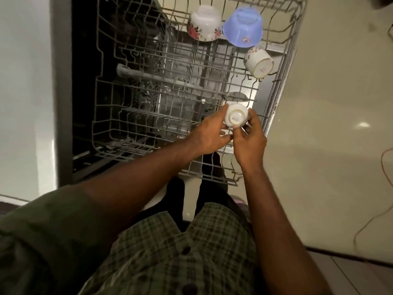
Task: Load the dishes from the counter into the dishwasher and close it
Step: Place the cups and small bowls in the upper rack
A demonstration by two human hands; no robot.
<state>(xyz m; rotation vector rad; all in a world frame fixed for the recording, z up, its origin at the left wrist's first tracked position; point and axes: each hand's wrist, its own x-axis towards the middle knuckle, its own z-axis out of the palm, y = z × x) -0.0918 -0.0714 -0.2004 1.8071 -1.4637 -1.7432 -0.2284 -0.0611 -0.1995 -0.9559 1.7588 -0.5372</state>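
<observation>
We look straight down w/ the head cam at the pulled-out wire rack (119,116) of the open dishwasher (63,92). Both our hands meet over the rack's near-right part, sharing one small white cup (235,117). The cup is turned base-up toward us, printed ring facing the cam. Our left hand (209,136) comes in from the left, fingers wrapped on the cup's left side & under it; our right hand (248,141) closes on it from the right, thumb and forefinger pinching the lower-right edge. So the cup sits btw the two grips, at the fingertips rather than deep in either palm. It's just above the wires; we can't tell if its rim touches the rack, since the hands hide that part.

Further back in the same rack: a white floral bowl (204,23) and a blue plastic bowl (243,26), both upside down, just beside each other, poss. touching. A patterned cup (258,62) lies tilted, base toward us, near the rack's right wall, just below the blue bowl.

Checked shirt (180,252) fills the bottom of the view; pale floor (331,124) to the right.
</observation>
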